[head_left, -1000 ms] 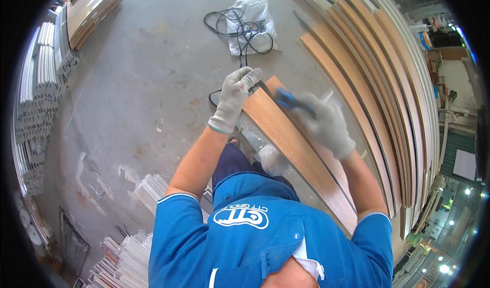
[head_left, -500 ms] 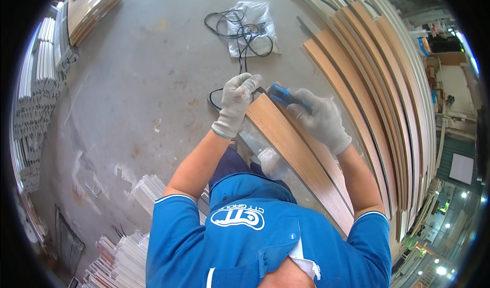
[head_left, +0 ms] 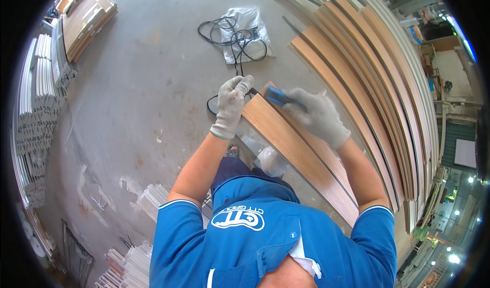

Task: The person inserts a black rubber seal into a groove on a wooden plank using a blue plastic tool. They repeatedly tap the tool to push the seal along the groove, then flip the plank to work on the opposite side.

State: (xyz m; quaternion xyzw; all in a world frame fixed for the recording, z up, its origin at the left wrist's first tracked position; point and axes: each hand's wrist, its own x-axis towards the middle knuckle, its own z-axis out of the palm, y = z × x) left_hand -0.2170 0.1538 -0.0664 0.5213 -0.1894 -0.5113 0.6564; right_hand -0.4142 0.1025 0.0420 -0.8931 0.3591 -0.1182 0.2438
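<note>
A person in a blue shirt is standing over a long brown wood board (head_left: 301, 158) and working on its far end. The board is running from the middle of the picture down toward 4 o'clock.

The left hand (head_left: 230, 104) is wearing a white glove. It is pressing down on the top left corner of the board, with the fingers curled over the edge, so it is holding the board steady.

The right hand (head_left: 319, 117) is also wearing a white glove. It is closed around a small blue tool (head_left: 278, 96). The tool is lying on the top end of the board, just at 3 o'clock from the left hand. I cannot tell what kind of tool it is, because the hand is hiding most of it.

The work looks like it is only at the top end of the board. The rest of the board, down toward 4 o'clock, looks plain and untouched, so I think most of the job is waiting to be done.

A black cable (head_left: 232, 38) is lying in loops on a clear plastic bag (head_left: 250, 25) on the grey floor (head_left: 143, 99) at 12 o'clock. More long boards (head_left: 367, 84) are lying side by side at 2 o'clock. White strips (head_left: 33, 114) are piled at 9 o'clock.
</note>
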